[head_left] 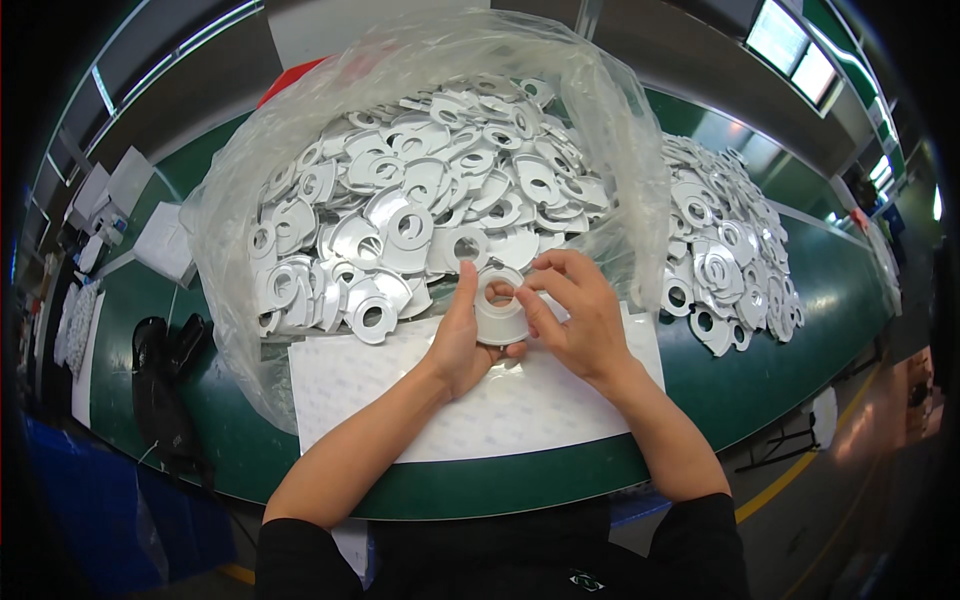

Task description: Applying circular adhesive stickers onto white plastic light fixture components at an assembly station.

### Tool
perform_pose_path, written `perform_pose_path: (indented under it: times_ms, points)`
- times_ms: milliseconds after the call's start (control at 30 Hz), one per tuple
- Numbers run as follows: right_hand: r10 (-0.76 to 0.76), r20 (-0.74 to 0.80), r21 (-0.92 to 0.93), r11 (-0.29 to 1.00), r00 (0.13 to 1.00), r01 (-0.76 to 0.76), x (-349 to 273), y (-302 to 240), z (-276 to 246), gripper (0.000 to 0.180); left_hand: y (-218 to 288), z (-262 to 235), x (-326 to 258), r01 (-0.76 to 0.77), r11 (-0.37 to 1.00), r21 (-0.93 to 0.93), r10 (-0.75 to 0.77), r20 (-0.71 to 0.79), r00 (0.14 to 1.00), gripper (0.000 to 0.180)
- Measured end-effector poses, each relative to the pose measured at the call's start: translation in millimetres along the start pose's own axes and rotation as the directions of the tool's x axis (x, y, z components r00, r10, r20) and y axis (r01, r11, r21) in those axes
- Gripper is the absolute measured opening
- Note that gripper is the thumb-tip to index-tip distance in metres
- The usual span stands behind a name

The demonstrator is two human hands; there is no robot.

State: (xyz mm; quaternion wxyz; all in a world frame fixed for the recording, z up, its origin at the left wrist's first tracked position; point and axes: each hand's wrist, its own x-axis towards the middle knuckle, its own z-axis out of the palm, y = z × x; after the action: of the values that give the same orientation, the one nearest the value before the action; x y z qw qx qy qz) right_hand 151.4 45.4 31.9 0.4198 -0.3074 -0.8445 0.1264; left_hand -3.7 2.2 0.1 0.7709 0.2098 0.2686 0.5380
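A white plastic part with a round hole and a flared skirt (503, 328) is held up over the white sheet. My left hand (462, 340) grips it from the left and beneath, thumb along its side and fingertips showing through the hole and below. My right hand (578, 318) pinches at the part's upper right edge with thumb and forefinger; whether anything small sits between them I cannot make out. Just beyond my hands, a large heap of similar white parts (410, 228) fills an open clear plastic bag (228, 215).
Another heap of white parts (722, 262) lies on the green table (800, 360) at the right. A white sheet (400, 430) is spread under my hands. A black object like a pouch (165, 405) and a white box (165, 245) are at the left.
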Motion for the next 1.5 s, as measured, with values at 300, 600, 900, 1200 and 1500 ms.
perform_pose_path:
  times_ms: [300, 600, 900, 1200, 1500]
  points:
    - [0.458, 0.181, 0.471, 0.737, 0.870, -0.486, 4, -2, -6, 0.016, 0, 4, 0, 0.007, 0.981, 0.195, 0.000, -0.037, 0.999, 0.022]
    - [0.513, 0.322, 0.488, 0.630, 0.795, -0.604, 5, -3, -12, 0.016, -3, 7, -2, -0.015, 0.947, 0.321, 0.005, 0.032, 0.999, 0.035]
    - [0.540, 0.181, 0.280, 0.773, 0.822, -0.569, 1, 2, -8, 0.020, -4, 6, -3, 0.023, 0.949, 0.314, -0.060, 0.110, 0.992, 0.067]
    - [0.310, -0.010, -0.183, 0.934, 0.951, -0.307, 2, -8, -3, 0.043, 4, 17, -6, 0.070, 0.916, 0.394, -0.097, 0.049, 0.994, 0.090]
    - [0.314, 0.252, -0.080, 0.949, 0.915, -0.303, 4, -9, -27, 0.037, 3, 12, -4, 0.102, 0.944, 0.314, -0.115, 0.022, 0.993, 0.087]
